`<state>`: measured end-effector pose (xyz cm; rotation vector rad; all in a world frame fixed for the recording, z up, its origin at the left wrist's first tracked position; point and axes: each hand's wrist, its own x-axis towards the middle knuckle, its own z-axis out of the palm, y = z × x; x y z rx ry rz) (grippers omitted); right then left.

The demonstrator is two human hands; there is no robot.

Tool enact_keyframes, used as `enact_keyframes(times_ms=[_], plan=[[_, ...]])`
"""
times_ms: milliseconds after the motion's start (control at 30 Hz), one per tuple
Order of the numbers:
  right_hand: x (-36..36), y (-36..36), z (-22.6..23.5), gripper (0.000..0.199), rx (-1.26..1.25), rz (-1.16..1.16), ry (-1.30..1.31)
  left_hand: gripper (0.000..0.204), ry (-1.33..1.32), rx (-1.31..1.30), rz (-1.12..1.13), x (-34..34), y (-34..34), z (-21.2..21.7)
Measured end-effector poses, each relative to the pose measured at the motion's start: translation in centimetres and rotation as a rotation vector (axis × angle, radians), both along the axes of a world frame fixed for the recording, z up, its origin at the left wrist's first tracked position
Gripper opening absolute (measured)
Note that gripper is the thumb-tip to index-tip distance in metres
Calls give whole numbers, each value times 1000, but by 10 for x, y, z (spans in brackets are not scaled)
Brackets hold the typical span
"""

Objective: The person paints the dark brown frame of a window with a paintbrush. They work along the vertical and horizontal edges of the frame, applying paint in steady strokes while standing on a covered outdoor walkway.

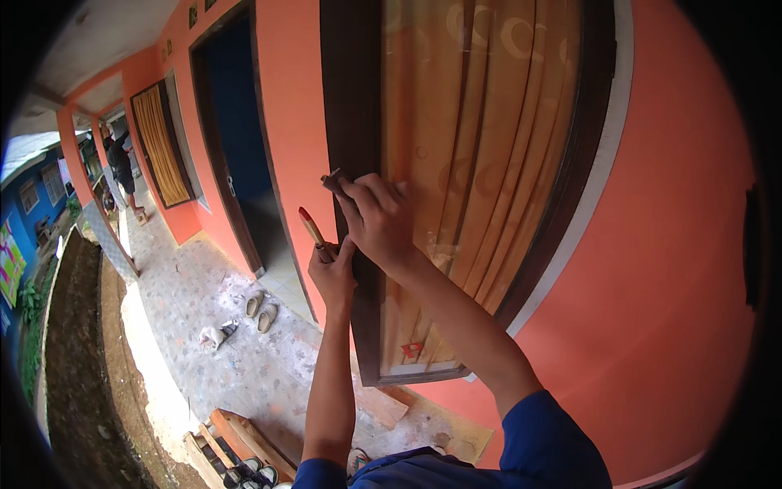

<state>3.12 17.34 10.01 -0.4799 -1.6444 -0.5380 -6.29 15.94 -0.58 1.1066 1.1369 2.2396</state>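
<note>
Head view: dark window frame (pixel 350 98) against a coral wall (pixel 652 261)
Left hand (pixel 332 281): closed around a slim red-tipped tool (pixel 310 226), which points upward beside the frame's left edge
Right hand (pixel 379 218): gripping a small dark piece (pixel 335 182), kind unclear, at that edge, just above the left hand
Curtain (pixel 456 106): orange-brown, hanging within the frame
Shoes (pixel 266 319): pale pair on speckled floor (pixel 179 301)

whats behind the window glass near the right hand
Behind the glass hangs an orange-brown curtain in folds; it covers whatever lies beyond, so that cannot be seen.
</note>
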Motion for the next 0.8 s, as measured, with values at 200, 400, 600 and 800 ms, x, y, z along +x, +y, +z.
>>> enact_keyframes(times_ms=[200, 400, 600, 800], plan=[[43, -34, -30, 17, -838, 687, 293, 40, 79, -81, -48, -11, -11, 1], [114, -42, -38, 26, -825, 751, 496, 34, 121, -65, -58, -12, -33, 18], [213, -54, 9, 23, -487, 365, 659, 32, 183, -4, -22, -24, -34, 82], [293, -36, 36, 24, -331, 146, 713, 32, 252, 63, 40, -4, -38, 136]])
